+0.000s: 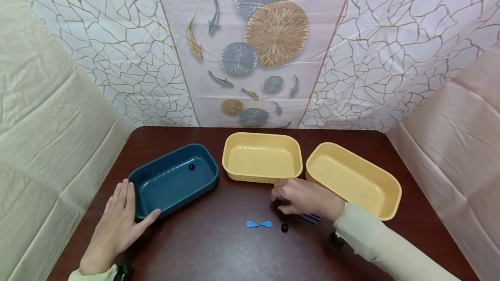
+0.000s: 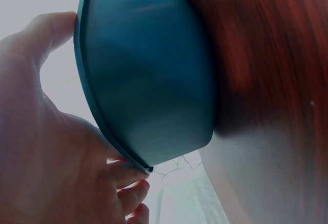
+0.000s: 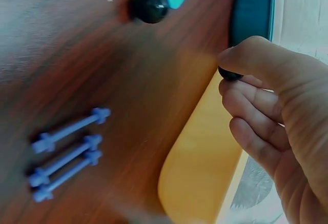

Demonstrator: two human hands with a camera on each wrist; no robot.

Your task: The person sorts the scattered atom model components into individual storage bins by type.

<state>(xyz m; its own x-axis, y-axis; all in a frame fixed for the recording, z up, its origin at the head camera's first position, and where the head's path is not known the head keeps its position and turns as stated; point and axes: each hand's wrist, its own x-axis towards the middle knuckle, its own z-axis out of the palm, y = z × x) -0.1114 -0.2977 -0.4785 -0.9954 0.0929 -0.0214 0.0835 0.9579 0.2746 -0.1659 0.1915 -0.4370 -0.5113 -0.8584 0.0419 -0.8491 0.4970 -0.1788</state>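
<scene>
My right hand (image 1: 306, 196) pinches a small black ball (image 3: 230, 74) between thumb and fingers, just in front of the middle yellow tray (image 1: 262, 179). Another black ball (image 1: 284, 227) lies on the table nearer to me. Beside that one is a light blue piece with two paddle-shaped ends (image 1: 258, 224). Several purple rods (image 3: 69, 130) with knobbed ends lie side by side below the right wrist. My left hand (image 1: 117, 224) rests on the near left corner of the dark blue tray (image 1: 175, 207), fingers straight, thumb at its rim. Inside that tray sits one black ball (image 1: 191, 167).
A second yellow tray (image 1: 353, 181) stands angled at the right, close by the right forearm. All three trays line the back part of the dark wooden table (image 1: 203, 246). Patterned cloth (image 1: 250, 55) hangs behind, with plain cloth at both sides.
</scene>
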